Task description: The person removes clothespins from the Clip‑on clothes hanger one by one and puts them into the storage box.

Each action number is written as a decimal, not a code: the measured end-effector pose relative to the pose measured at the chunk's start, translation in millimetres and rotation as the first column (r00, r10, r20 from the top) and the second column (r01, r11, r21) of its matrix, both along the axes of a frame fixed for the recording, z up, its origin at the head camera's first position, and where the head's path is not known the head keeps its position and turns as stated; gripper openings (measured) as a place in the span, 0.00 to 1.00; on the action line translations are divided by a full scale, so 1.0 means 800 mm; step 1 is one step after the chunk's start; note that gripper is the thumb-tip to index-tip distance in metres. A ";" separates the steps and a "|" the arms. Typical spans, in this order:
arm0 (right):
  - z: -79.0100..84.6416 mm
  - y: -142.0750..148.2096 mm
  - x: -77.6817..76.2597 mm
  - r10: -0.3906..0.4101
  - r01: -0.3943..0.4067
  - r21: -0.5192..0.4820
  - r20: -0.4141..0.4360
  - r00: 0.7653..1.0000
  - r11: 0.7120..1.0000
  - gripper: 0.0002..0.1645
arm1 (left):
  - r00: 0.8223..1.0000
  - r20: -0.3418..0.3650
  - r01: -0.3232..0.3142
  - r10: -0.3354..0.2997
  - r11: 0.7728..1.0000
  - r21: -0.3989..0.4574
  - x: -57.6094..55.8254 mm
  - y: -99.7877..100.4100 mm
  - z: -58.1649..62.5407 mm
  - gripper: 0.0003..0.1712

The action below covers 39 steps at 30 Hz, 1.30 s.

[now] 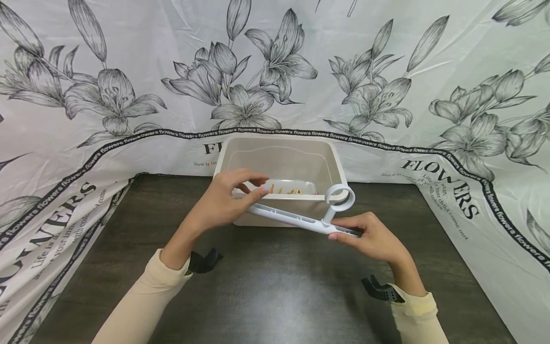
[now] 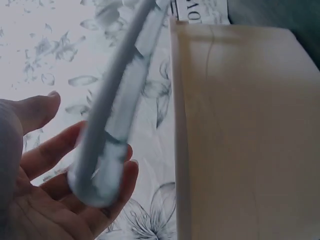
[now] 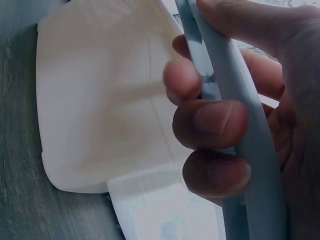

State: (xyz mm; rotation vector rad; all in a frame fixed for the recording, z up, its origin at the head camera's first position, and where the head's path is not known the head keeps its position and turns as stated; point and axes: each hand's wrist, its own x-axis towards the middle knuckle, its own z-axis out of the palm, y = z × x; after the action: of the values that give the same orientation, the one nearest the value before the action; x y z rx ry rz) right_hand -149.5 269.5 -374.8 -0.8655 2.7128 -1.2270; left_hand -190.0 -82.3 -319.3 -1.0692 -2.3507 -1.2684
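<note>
My right hand [image 1: 375,236] grips one end of a long, slotted white plastic bar [image 1: 296,220]. Its fingers curl round the bar in the right wrist view. A short stem with a white ring [image 1: 342,207] stands up from the bar beside those fingers. My left hand [image 1: 227,197] is at the bar's other end, fingers loosely bent. In the left wrist view the rounded bar end [image 2: 95,190] lies over the fingers, with the thumb [image 2: 42,111] apart from it. Behind the bar is a beige plastic bin [image 1: 279,157], its front wall partly covered by bar and left hand.
Small orange and yellow pieces [image 1: 272,189] lie on the bin's floor. The bin stands at the back of a dark wooden table [image 1: 275,282]. A white flower-printed cloth [image 1: 378,62] hangs behind and along both sides. Black straps [image 1: 206,261] circle both wrists over beige sleeves.
</note>
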 end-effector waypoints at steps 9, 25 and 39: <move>-0.006 0.000 -0.001 0.023 -0.023 0.001 0.111 0.994 1.000 0.17 | 0.995 -0.047 0.083 -0.086 0.995 -0.063 0.025 0.013 -0.032 0.11; -0.008 -0.011 -0.002 0.083 -0.101 0.069 0.228 0.970 0.992 0.16 | 0.996 0.011 0.094 -0.094 0.992 -0.084 0.044 -0.002 -0.083 0.08; -0.041 -0.005 0.001 0.101 -0.099 0.143 -0.009 0.995 0.985 0.18 | 0.995 0.087 0.058 -0.055 0.998 -0.027 0.049 -0.029 -0.126 0.08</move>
State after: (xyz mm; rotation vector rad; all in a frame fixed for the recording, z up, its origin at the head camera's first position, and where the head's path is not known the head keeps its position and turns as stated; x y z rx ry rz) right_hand -149.0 265.8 -407.8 -0.9838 2.6926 -0.9987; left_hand -151.1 -105.7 -420.2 -1.1190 -2.4257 -1.3290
